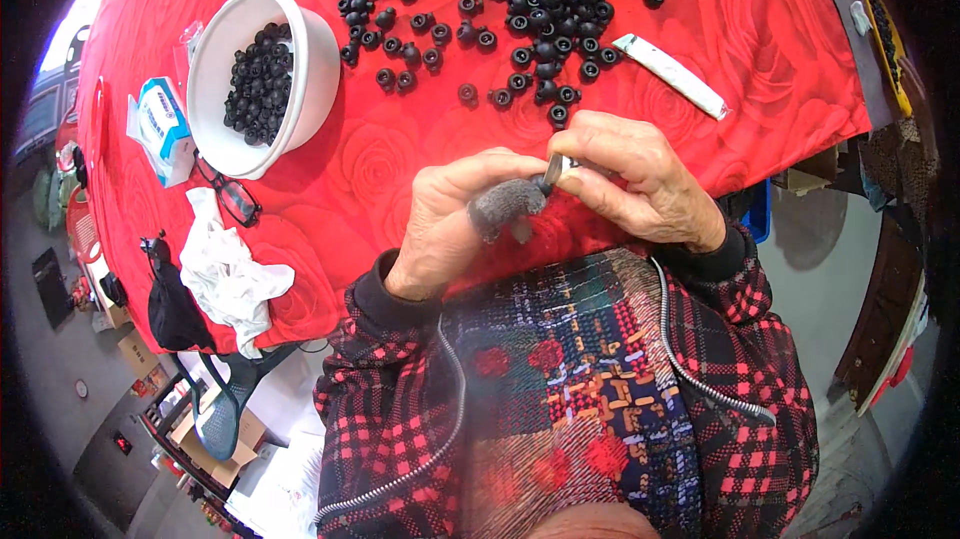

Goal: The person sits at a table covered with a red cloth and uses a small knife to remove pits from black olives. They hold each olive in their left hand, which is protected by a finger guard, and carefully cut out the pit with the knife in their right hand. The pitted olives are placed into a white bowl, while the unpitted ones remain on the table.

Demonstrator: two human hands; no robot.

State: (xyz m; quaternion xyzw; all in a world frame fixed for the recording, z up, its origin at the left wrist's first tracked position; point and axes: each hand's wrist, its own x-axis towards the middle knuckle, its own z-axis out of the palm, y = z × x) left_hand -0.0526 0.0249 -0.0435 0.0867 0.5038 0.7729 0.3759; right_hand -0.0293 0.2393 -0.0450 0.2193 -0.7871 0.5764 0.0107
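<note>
Close to the table's front edge, my two hands meet at the fingertips. My left hand (436,219), with a fuzzy grey cover (505,207) on a finger, pinches a small black part (543,182) that is mostly hidden. Between thumb and bent fingers, my right hand (640,179) grips a small flat metal piece (562,168), its edge against the black part. Whether it is a blade, I cannot tell. Beyond my hands spreads a large pile of small round black parts (545,24), each with a hole. More black pieces (262,84) lie in a white bowl (322,79) at the left.
A red rose-patterned cloth (390,154) covers the table. A long white packet (672,76) lies right of the pile. Left are a blue-and-white tissue pack (165,129), glasses (237,201), a crumpled white cloth (230,269) and a black fabric item (172,304).
</note>
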